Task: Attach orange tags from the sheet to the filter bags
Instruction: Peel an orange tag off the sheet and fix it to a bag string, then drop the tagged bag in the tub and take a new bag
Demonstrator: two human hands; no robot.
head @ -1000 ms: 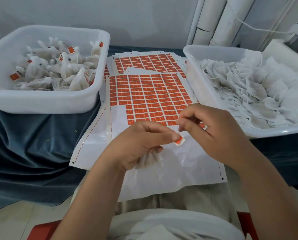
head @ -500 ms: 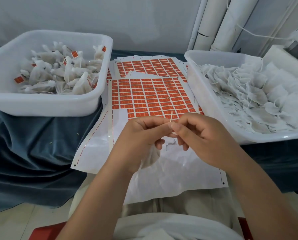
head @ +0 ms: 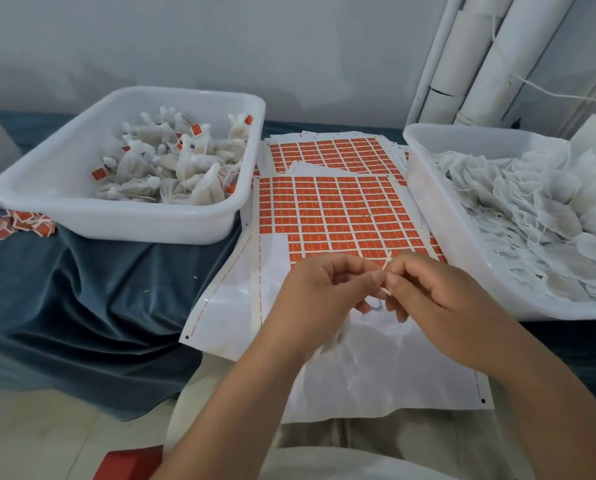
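As hands meet over orange-tag paper sheet (head: 334, 209):
L hand (head: 321, 299), R hand (head: 442, 306) grips pinch small pale tag (head: 388, 264); white filter bag (head: 338, 336) hangs under L.

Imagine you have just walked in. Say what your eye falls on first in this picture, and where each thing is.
The sheet of orange tags in the middle, between two white tubs, catches the eye first. Just in front of it the left hand and right hand meet, pinching a small tag between their fingertips. The left tub holds tagged filter bags; the right tub is heaped with plain white bags.
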